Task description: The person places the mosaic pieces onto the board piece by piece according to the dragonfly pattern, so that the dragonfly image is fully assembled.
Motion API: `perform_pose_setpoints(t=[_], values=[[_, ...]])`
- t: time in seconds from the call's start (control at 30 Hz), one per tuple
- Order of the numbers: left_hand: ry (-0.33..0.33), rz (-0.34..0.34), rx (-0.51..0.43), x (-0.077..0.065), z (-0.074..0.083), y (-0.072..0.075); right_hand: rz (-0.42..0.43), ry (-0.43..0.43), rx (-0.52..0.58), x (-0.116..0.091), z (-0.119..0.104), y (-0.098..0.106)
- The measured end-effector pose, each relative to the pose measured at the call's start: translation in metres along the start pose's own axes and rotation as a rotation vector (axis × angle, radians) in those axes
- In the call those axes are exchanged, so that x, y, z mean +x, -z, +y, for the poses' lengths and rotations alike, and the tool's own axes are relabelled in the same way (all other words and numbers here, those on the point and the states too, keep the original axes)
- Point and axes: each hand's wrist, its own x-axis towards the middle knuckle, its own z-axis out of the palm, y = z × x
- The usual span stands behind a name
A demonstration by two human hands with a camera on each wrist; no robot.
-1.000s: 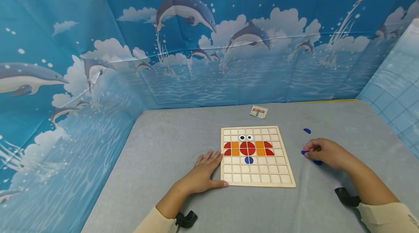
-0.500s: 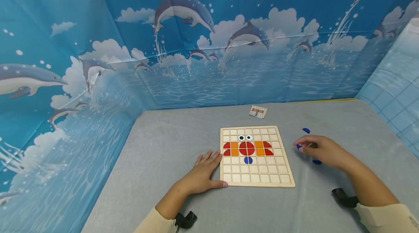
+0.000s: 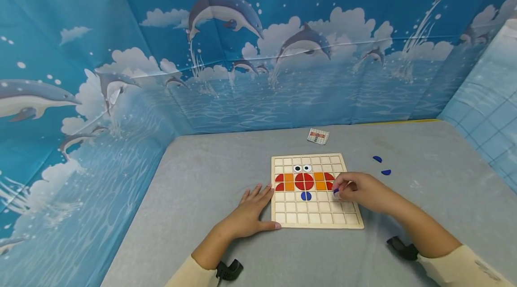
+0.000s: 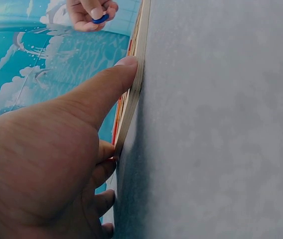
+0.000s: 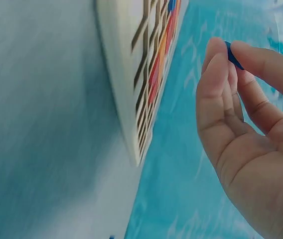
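A wooden grid board point(image 3: 291, 219) lies on the table, bearing red, orange and blue pieces and two eye pieces in its cells. Fingers spread, my left hand point(image 3: 252, 213) rests along the board's left edge, its thumb at the near left corner. Over the board's right part, my right hand point(image 3: 361, 192) pinches a blue piece point(image 5: 234, 56) between thumb and fingertips, above the surface in the right wrist view. That piece is partly hidden by the fingers. The right hand covers some cells and part of the red pieces at the right.
Two blue half-round pieces, one farther point(image 3: 377, 159) and one nearer point(image 3: 386, 172), lie on the grey table point(image 3: 194, 179) right of the board. A small card point(image 3: 318, 136) with a printed grid picture lies behind the board. A dolphin-print cloth point(image 3: 250, 89) hangs at the back.
My right hand has picked up a blue piece from the table and carried it left, over the board. The left hand stays at the board's edge.
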Motion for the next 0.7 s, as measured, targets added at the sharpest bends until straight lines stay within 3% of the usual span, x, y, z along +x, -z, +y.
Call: perform_pose_setpoints(t=[0.4, 0.7], values=[[-0.013, 0.015, 0.023, 0.000, -0.001, -0.002, -0.130, 0.164, -0.079, 0.027, -0.017, -0.031], [-0.017, 0.015, 0.026, 0.000, -0.001, -0.002, -0.178, 0.189, -0.082, 0.042, -0.025, -0.044]])
